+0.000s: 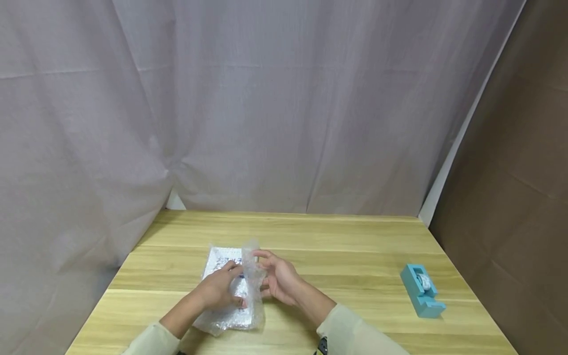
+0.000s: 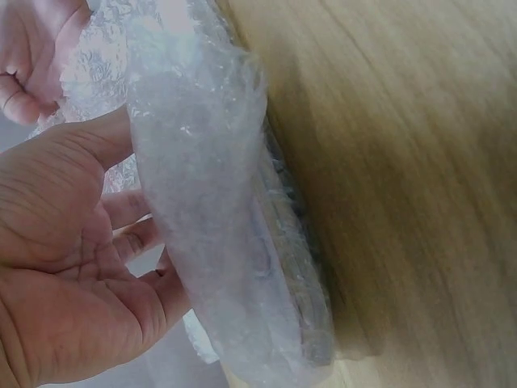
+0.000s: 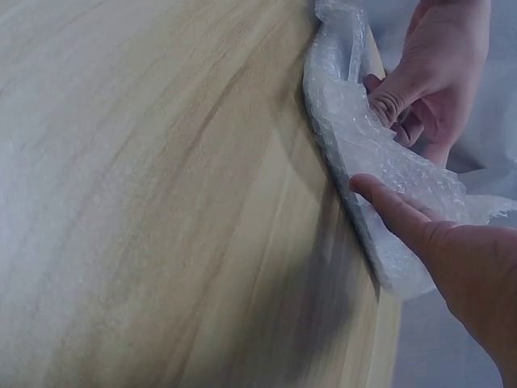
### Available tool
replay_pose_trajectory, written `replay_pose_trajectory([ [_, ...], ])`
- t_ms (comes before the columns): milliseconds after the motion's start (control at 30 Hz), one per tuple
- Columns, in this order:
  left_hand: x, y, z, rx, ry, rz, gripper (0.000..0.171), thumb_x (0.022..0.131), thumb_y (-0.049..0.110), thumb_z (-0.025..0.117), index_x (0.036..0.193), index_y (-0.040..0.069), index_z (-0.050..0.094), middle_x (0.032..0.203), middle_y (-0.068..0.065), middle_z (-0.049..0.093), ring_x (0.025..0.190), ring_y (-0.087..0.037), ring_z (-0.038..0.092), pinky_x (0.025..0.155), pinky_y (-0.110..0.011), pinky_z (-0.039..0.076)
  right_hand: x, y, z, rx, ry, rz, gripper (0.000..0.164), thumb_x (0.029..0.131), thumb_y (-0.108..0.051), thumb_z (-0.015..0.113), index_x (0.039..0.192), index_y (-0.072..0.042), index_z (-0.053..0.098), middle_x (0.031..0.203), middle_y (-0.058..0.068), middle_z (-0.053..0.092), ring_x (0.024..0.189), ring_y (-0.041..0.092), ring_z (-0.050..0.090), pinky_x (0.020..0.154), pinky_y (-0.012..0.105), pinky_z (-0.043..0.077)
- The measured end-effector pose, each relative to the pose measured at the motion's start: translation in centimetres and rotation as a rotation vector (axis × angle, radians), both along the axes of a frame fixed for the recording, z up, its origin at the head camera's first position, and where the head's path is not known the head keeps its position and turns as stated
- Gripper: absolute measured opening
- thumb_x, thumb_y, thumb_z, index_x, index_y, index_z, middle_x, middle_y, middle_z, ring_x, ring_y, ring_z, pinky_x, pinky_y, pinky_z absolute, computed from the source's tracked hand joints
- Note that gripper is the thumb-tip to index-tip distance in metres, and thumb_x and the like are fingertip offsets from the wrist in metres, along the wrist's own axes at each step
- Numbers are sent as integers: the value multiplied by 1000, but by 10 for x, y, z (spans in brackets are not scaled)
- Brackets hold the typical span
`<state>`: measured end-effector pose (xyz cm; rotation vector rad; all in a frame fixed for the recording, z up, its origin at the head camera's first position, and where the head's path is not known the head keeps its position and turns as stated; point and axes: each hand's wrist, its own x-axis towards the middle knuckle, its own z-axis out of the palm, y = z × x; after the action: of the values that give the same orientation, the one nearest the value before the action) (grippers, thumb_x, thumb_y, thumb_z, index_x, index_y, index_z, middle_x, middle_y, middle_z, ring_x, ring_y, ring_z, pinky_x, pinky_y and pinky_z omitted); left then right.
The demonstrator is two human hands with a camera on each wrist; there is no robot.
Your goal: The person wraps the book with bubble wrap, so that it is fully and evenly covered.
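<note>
A flat package in clear bubble wrap, with dark blue printing showing through, lies on the table before me. Along its right side a loose flap of the wrap stands up between my hands. My left hand rests over the package, thumb and fingers apart, touching the inner side of the flap. At the flap's outer side, my right hand holds the wrap near its edge. In the right wrist view, one finger of the right hand lies along the film. Some left fingertips are hidden behind wrap in the left wrist view.
A turquoise tape dispenser with a roll in it stands toward the right side of the wooden table. Grey curtains hang behind the table, and a brown curtain hangs along its right side.
</note>
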<state>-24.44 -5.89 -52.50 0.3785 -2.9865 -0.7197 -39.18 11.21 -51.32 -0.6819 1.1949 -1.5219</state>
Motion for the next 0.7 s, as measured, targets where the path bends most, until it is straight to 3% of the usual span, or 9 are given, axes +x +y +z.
replay_pose_trajectory([
  [133,2,7,11,24,-13,22,90,76,28,101,152,4,60,157,-23,56,137,-53,63,113,-70,54,-1,0,-4,-13,-34,-25,61,109,-13,33,169,-7,32,174,30,38,134,55,65,107,67,58],
  [233,2,8,12,16,-13,30,88,76,27,101,151,5,61,156,-20,57,136,-51,64,113,-68,55,-3,-2,-7,-9,-48,-50,68,101,-4,36,168,-2,32,173,33,38,111,31,72,111,75,53],
  [300,2,8,11,19,-10,33,88,76,26,101,151,5,61,156,-20,57,136,-51,64,113,-67,55,-4,-2,-9,2,-42,-61,73,93,3,37,166,1,35,171,34,40,107,24,70,113,81,47],
  [400,2,8,11,27,-9,31,88,76,26,101,151,4,61,155,-20,57,135,-51,64,114,-68,54,-5,-1,-11,30,-8,-69,79,83,11,35,162,6,39,168,35,43,114,33,73,114,84,43],
  [500,1,8,11,32,-9,30,87,76,26,101,150,4,61,156,-20,57,136,-51,63,115,-68,53,-6,0,-13,55,59,-62,77,83,15,35,160,8,41,164,34,49,129,45,71,111,76,53],
  [600,0,9,13,35,-12,36,86,76,27,101,150,5,62,158,-21,56,139,-52,62,116,-69,52,-6,-1,-15,62,128,-57,75,85,16,42,159,9,43,155,31,58,120,40,74,101,61,64],
  [700,0,8,15,37,-12,32,84,76,28,101,147,5,63,157,-21,56,139,-51,61,117,-68,52,-3,-2,-18,61,200,-62,79,81,16,50,159,8,46,147,27,65,109,28,75,93,51,69],
])
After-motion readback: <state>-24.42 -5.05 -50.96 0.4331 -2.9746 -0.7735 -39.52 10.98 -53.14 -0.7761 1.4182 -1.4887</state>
